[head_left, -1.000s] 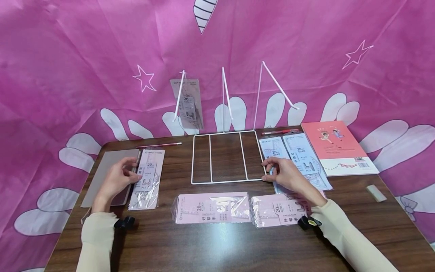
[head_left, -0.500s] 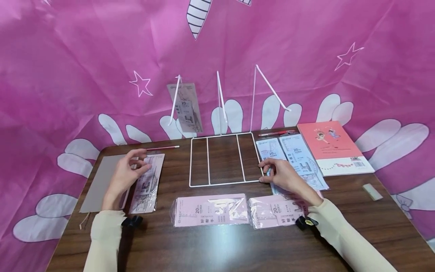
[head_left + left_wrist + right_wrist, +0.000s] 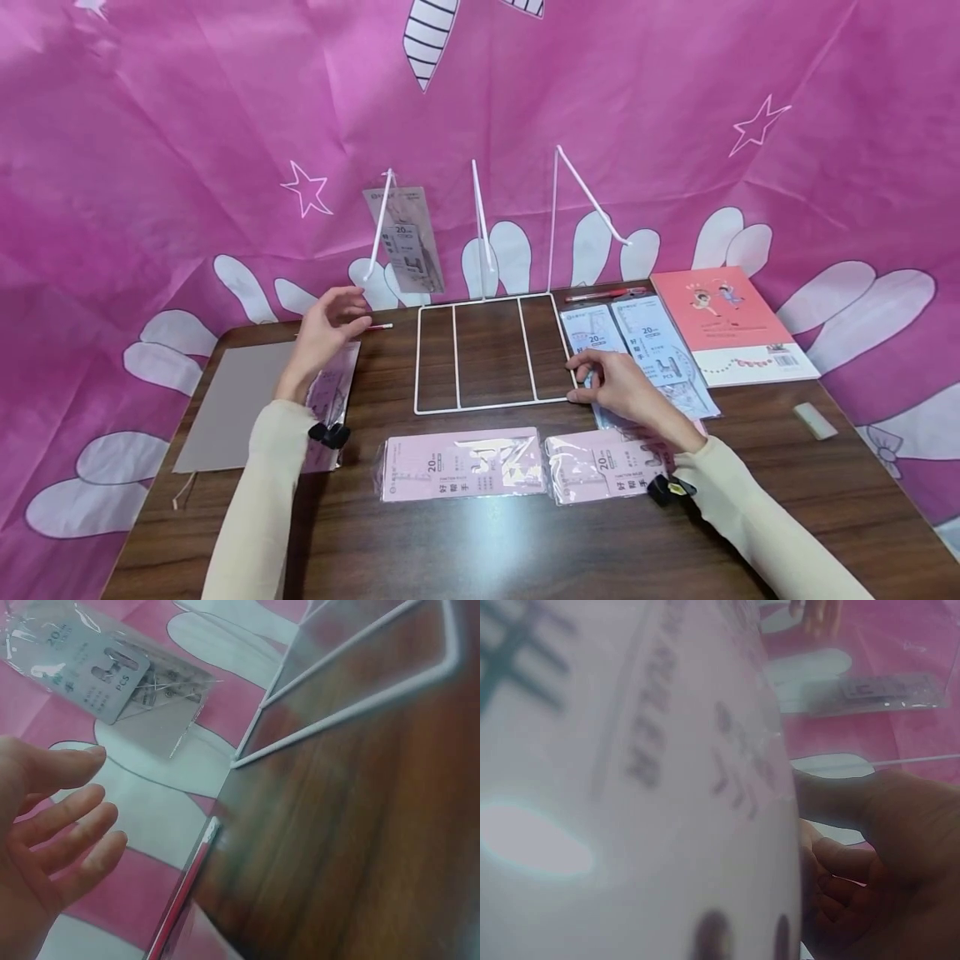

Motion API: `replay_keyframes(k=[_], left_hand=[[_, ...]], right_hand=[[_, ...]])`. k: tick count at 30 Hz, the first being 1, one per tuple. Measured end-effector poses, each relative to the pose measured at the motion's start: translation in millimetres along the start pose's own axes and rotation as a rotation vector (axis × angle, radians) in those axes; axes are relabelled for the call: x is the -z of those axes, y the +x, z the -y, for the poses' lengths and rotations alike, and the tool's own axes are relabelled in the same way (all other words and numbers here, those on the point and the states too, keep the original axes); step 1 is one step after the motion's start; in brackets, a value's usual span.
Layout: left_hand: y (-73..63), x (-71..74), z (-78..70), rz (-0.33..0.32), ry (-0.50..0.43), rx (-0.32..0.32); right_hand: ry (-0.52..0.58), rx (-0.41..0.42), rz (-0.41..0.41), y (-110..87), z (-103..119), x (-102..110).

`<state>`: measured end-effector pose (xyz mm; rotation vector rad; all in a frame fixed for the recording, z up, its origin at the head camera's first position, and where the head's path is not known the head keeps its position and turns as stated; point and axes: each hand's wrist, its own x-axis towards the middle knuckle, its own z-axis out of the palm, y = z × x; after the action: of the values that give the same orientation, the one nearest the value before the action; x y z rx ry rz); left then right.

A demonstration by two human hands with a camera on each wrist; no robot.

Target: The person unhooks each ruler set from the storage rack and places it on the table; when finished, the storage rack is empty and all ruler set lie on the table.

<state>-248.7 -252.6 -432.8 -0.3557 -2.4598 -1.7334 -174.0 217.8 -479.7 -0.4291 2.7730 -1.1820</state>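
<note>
My left hand (image 3: 330,329), empty with loosely bent fingers, is raised above the far end of a packaged ruler set (image 3: 335,396) at the left. Ahead of it another packaged ruler set (image 3: 411,242) hangs from the left hook of a white wire display rack (image 3: 456,358); the left wrist view shows this hanging pack (image 3: 97,667) beyond the fingertips. My right hand (image 3: 618,383) pinches the rack's base at its front right corner. Beneath the right wrist lies a pink ruler pack (image 3: 592,471), which fills much of the right wrist view. A second pink pack (image 3: 461,467) lies left of it.
Two blue ruler packs (image 3: 660,350) lie right of the rack, partly behind the right hand. Beyond are a red-and-white book (image 3: 731,321), a red pen (image 3: 606,294) and an eraser (image 3: 815,421). At left are a grey notebook (image 3: 232,408) and a pencil (image 3: 184,892).
My left hand has lifted off the left ruler pack and moved forward and right, toward the hanging pack. My right hand stays at the rack's corner. The head view has shifted slightly.
</note>
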Motion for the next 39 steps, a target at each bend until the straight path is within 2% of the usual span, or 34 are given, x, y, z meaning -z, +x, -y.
replay_keyframes(k=[7, 10, 14, 17, 22, 26, 31, 39], left_hand=[[25.2, -14.0, -1.0, -0.011, -0.068, 0.029], [32.0, -20.2, -11.2, -0.015, -0.094, 0.029], [38.9, -28.3, -30.2, -0.032, -0.082, 0.036], [45.3, -34.0, -36.0, -0.05, -0.097, 0.049], [59.1, -44.2, -22.3, -0.096, -0.191, 0.03], [66.9, -50.7, -12.8, -0.144, -0.229, 0.015], [69.3, -54.5, -14.8, -0.161, -0.239, 0.012], [57.0, -54.2, -43.2, -0.153, -0.219, -0.044]], right_hand=[[0.006, -0.028, 0.005, 0.2, 1, 0], [0.01, -0.045, 0.012, 0.3, 2, 0], [0.021, -0.058, 0.022, -0.1, 3, 0], [0.028, -0.061, 0.027, -0.5, 4, 1], [0.027, -0.067, 0.029, -0.6, 5, 2], [0.022, -0.065, 0.027, -0.6, 5, 1], [0.032, -0.067, 0.026, -1.4, 6, 1], [0.052, -0.066, 0.02, -1.6, 5, 0]])
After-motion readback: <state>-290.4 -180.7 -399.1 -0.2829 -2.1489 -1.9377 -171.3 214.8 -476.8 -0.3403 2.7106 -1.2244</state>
